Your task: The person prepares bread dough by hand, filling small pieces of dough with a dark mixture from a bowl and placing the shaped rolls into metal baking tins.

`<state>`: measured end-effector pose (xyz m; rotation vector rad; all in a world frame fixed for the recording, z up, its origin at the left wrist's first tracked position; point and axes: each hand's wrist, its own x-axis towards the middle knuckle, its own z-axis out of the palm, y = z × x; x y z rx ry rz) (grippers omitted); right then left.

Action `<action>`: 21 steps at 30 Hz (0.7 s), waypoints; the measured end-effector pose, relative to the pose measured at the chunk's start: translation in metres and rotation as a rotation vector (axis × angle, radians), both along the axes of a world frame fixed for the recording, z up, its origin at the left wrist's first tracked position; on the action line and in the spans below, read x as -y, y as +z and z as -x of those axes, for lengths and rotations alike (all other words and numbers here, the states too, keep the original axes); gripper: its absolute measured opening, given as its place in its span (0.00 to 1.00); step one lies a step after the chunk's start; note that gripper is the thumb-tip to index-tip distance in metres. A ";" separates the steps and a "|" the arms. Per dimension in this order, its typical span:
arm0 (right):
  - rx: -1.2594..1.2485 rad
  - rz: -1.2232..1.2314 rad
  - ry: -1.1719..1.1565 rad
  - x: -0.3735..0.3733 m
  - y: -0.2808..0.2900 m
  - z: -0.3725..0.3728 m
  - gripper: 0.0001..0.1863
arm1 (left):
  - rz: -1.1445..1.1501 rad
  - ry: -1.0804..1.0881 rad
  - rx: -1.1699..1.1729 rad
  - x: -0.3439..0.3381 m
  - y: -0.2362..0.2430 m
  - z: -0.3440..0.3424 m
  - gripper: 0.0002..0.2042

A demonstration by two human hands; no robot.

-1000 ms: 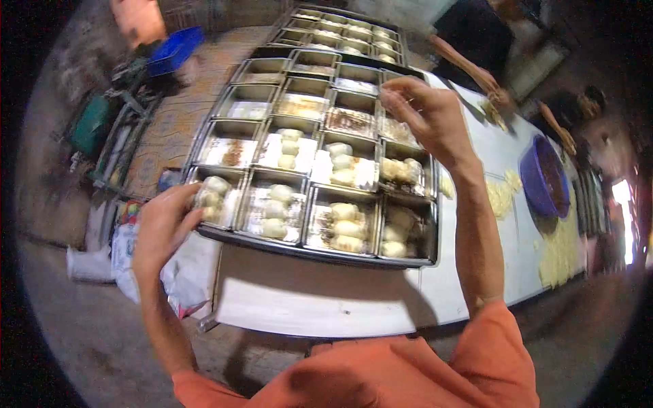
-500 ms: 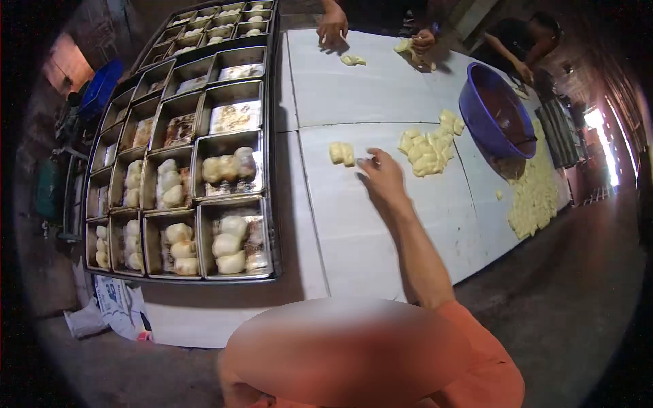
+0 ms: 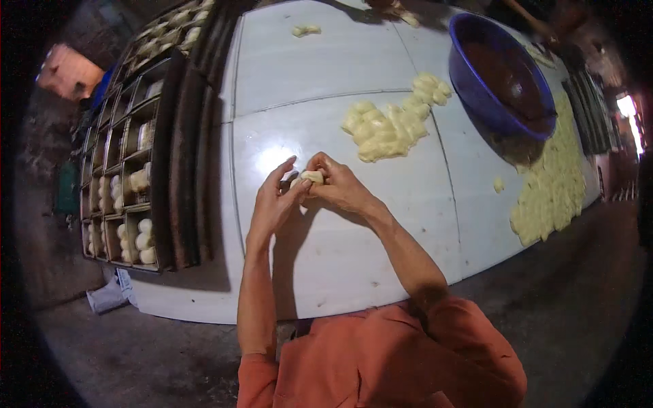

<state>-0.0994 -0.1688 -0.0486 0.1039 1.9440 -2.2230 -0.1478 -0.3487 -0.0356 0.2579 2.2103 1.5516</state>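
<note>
My left hand [image 3: 275,200] and my right hand [image 3: 340,187] meet over the white tabletop, both closed on a small piece of pale dough [image 3: 310,177]. The thumb and fingers of the left press on it from one side, the right's curled fingers from the other. Beyond my hands lies a lumpy heap of cut yellow dough pieces [image 3: 381,132], with a smaller cluster [image 3: 430,88] behind it. A lone piece [image 3: 306,30] lies near the far edge.
Stacked metal loaf tins [image 3: 139,224], many holding dough balls, stand at left. At right are a purple tub [image 3: 469,75] of brown filling and a flattened dough mass [image 3: 544,207]. At the far edge, other people's hands and arms [image 3: 530,20] are partly visible.
My hands moved from the tins to the table. The right took hold of a dough piece there and the left joined it. The view swung right, pushing the tins leftward in the picture.
</note>
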 end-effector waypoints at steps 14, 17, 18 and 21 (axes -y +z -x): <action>0.059 0.117 -0.633 -0.098 -0.007 -0.193 0.19 | 0.110 -0.092 -0.605 -0.064 0.016 -0.095 0.17; -0.014 0.026 -0.506 -0.076 0.020 -0.190 0.27 | -0.118 -0.175 0.017 -0.088 0.030 -0.120 0.19; -0.031 0.040 -0.427 -0.076 0.027 -0.190 0.33 | -0.223 -0.249 0.175 -0.099 0.027 -0.123 0.18; -0.082 -0.088 -0.384 -0.083 0.033 -0.187 0.33 | -0.479 -0.283 0.410 -0.124 0.010 -0.132 0.14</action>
